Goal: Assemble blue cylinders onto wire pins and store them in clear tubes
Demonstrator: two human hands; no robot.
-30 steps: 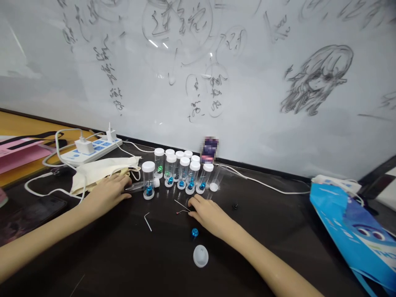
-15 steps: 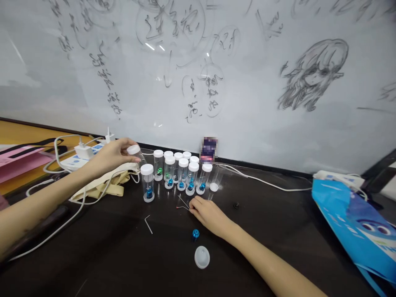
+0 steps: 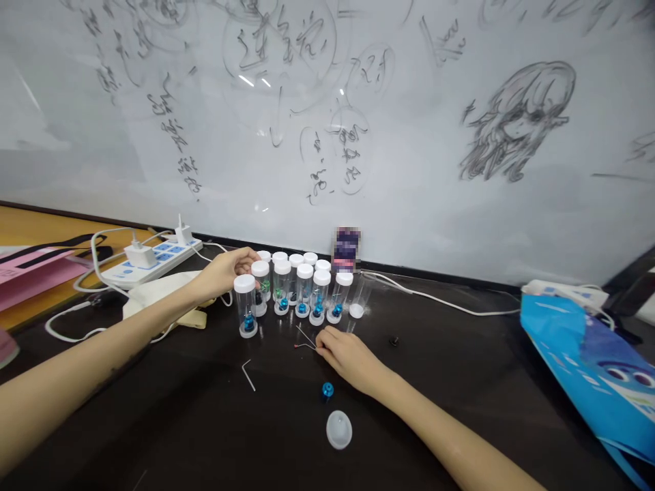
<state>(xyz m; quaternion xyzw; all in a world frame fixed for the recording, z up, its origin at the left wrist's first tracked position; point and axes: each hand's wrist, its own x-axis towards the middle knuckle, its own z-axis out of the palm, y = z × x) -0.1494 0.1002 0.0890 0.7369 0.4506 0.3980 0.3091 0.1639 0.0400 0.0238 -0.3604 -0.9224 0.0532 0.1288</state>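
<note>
My left hand (image 3: 233, 273) reaches to the left end of a cluster of clear tubes with white caps, its fingers closed round the side of one upright tube (image 3: 260, 290) holding a small dark piece. Just in front stands another capped tube (image 3: 246, 307) with a blue metal part inside. My right hand (image 3: 353, 358) rests on the table, fingers curled round the ends of two thin metal hex keys (image 3: 306, 335), one red-tipped. Near it are a loose blue metal part (image 3: 327, 390) and a translucent white cap (image 3: 339, 429). An L-shaped hex key (image 3: 248, 375) lies to the left.
Several capped tubes (image 3: 304, 290) stand together before the whiteboard (image 3: 409, 136). An uncapped-looking clear tube (image 3: 361, 296) is at their right. A phone (image 3: 346, 249) leans behind. A power strip (image 3: 153, 262), a pink bag (image 3: 41, 273) and a blue bag (image 3: 583, 368) flank the table.
My left hand has moved right and down with the tube, which was tilted in the air and now stands upright among the others. The right hand has stayed in place.
</note>
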